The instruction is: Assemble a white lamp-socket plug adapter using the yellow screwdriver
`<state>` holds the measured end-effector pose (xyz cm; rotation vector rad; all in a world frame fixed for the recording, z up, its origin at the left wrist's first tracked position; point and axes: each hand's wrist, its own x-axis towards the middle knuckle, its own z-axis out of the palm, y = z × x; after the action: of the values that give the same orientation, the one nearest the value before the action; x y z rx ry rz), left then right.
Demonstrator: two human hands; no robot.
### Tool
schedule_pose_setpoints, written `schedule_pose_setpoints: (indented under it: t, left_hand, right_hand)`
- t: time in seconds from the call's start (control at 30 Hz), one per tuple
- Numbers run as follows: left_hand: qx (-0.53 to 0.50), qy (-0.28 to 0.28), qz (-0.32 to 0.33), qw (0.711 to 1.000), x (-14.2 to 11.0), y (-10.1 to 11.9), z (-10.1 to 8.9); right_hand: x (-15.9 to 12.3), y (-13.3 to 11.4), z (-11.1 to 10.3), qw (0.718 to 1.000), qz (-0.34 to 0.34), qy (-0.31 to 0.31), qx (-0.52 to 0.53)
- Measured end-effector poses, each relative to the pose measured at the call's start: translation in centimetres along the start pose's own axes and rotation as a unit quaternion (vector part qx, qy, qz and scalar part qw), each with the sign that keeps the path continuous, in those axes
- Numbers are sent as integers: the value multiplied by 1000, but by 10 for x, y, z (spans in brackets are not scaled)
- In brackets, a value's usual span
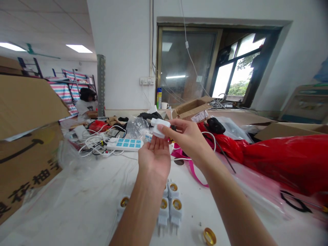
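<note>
My right hand (188, 136) is raised over the white table and pinches a white plastic lamp-socket adapter (159, 127) between thumb and fingers. My left hand (154, 158) is just under it, palm up, fingers stretched toward the adapter's underside and touching or nearly touching it. Below my forearms several more white socket adapters (172, 205) with brass-coloured insides lie in a group on the table. A loose brass ring (209, 236) lies near the front edge.
A white power strip with blue sockets (124, 144) and tangled white cables lie beyond my hands. A large cardboard box (25, 136) stands at left, red plastic bags (287, 160) at right, an open carton (194, 109) behind. Another person (85, 104) sits far left.
</note>
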<state>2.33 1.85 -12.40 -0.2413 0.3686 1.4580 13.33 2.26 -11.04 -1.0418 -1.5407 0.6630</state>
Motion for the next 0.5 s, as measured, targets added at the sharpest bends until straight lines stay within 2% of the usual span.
schedule_pose_setpoints:
  t: [0.1,0.23,0.37,0.5]
  left_hand:
    - [35,10,-25,999,2,-1,-2]
    - [67,22,-22,997,-4,-8,-2]
    - [89,23,-22,996,-13,-27,-6]
    - [125,-18,-37,991,-20,-57,-20]
  right_hand:
    - [1,3,0,997,19,-7,74]
    - [-10,10,-8,983,52,-1,178]
    - [-34,31,-32,968,101,43,225]
    - [-68,58,-64,954,148,77,248]
